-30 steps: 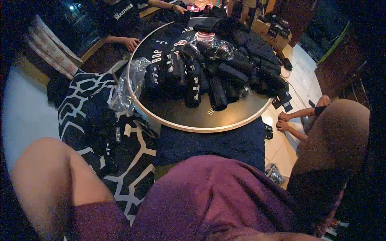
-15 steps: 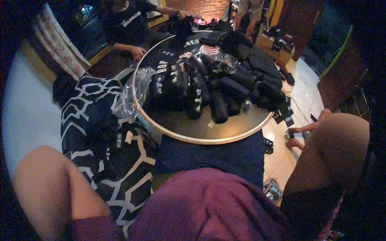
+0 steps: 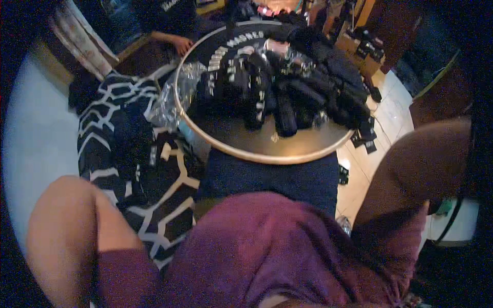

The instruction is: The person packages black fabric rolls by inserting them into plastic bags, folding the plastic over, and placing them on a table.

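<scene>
Hands out of frame on both sides, with only left elbow (image 3: 64,231) and right arm (image 3: 426,164) showing; grip impossible to judge.

Nearest ahead, navy cloth (image 3: 267,179) draped just below rim of round worktop (image 3: 257,155). On worktop, heap of rolled dark garments (image 3: 277,97), several white-printed, piled touching one another. Probably soft and light, prone to unrolling; best taken around the middle of a roll.

Clear plastic bag (image 3: 177,95) slumped over left rim, likely crinkly and slippery, contents unclear. Cardboard box (image 3: 359,49) beyond, packed with more dark bundles. Co-worker's hand (image 3: 181,45) at far edge.
</scene>
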### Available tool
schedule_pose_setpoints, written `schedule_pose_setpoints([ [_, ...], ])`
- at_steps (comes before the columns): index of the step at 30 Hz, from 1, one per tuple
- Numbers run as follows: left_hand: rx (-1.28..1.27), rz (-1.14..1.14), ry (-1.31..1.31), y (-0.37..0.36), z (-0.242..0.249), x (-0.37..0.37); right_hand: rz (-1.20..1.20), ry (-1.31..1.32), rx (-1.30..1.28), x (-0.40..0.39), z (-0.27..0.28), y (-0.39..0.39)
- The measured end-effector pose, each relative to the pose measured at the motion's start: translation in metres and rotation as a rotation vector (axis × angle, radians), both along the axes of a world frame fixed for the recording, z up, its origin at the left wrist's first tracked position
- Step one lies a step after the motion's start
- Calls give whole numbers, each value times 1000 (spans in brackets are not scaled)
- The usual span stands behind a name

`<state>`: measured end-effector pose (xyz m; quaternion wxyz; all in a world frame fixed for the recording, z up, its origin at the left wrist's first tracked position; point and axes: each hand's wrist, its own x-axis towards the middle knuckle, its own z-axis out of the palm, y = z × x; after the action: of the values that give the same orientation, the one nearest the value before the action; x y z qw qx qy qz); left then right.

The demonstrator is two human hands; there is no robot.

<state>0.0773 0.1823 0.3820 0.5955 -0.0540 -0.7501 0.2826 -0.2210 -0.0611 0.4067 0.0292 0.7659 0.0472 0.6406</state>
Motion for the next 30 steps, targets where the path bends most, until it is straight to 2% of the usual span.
schedule_pose_setpoints([
  [4,2,-5,64,10,-6,10,235,-95,216,20,-42,-18],
  [5,4,-25,94,12,-11,15,369,-68,364,25,-72,-32],
  [7,37,-94,219,4,-24,31,844,182,699,45,-155,-91],
  [8,79,-138,312,0,-33,43,372,-27,974,69,-189,-63],
  [9,186,-196,489,-12,-56,56,7,75,841,73,-233,-75],
  [10,369,-236,762,-29,-84,67,-36,131,1005,83,-274,-77],
  [11,570,-259,990,-49,-113,73,30,80,1151,93,-317,-74],
  [12,871,-435,1012,-61,-148,99,-68,192,1157,97,-348,-63],
  [13,1081,-531,644,-85,-180,113,-131,305,1014,102,-380,-58],
  [14,1297,-356,750,-102,-214,122,-155,357,943,108,-403,-48],
  [15,1459,-252,803,-118,-248,126,-126,450,1077,114,-423,-39],
  [16,1539,-29,805,-129,-279,121,-133,601,1008,116,-434,-33],
  [17,1784,78,884,-136,-292,116,-128,739,1029,118,-433,-24],
  [18,1931,209,812,-151,-328,122,-154,822,921,120,-442,-22],
  [19,1958,313,661,-160,-356,123,-176,903,812,122,-452,-24],
  [20,2123,403,553,-170,-389,132,-169,911,824,124,-454,-26],
  [22,2206,595,322,-173,-418,134,-273,1065,681,128,-458,-26],
  [23,2266,687,189,-176,-458,147,-300,1100,702,130,-463,-30],
  [25,2414,672,34,-171,-570,187,-385,1292,682,142,-444,-31],
  [26,2561,610,106,-161,-587,188,-354,1220,620,146,-448,-31],
  [27,2600,603,125,-148,-601,189,-331,1138,547,149,-450,-35],
  [28,2722,602,220,-143,-617,191,-292,1281,605,154,-448,-38],
  [29,2843,596,313,-137,-632,192,-275,1302,613,159,-452,-41],
  [30,2936,444,534,-133,-642,192,-223,1285,517,162,-456,-42],
])
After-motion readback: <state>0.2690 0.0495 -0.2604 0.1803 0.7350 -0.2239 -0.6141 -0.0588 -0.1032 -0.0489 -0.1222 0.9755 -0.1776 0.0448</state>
